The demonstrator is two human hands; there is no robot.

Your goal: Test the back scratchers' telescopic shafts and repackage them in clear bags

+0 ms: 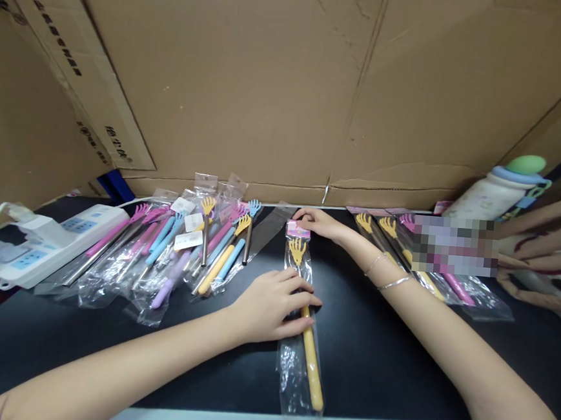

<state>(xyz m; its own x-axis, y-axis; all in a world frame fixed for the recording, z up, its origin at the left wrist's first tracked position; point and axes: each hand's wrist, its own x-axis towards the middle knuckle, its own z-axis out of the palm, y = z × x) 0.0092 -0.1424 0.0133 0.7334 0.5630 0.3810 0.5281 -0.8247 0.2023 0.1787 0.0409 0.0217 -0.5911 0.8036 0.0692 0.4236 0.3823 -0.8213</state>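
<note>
A yellow back scratcher in a clear plastic bag point(311, 361) lies lengthwise on the black table point(375, 360), its hand-shaped head pointing away from me. My left hand point(273, 303) rests flat across the middle of the bag, fingers stretched out and pressing it down. My right hand point(319, 223) reaches to the far end, its fingers closed on the pink header flap point(298, 229) at the bag's top. Two thin bracelets sit on my right wrist.
A pile of bagged scratchers point(180, 247) in pink, blue, yellow and purple lies at the left, beside a white power strip point(49, 243). More bagged scratchers point(403, 252) lie at the right. A bottle point(500, 188) stands far right. Cardboard point(290, 81) walls the back.
</note>
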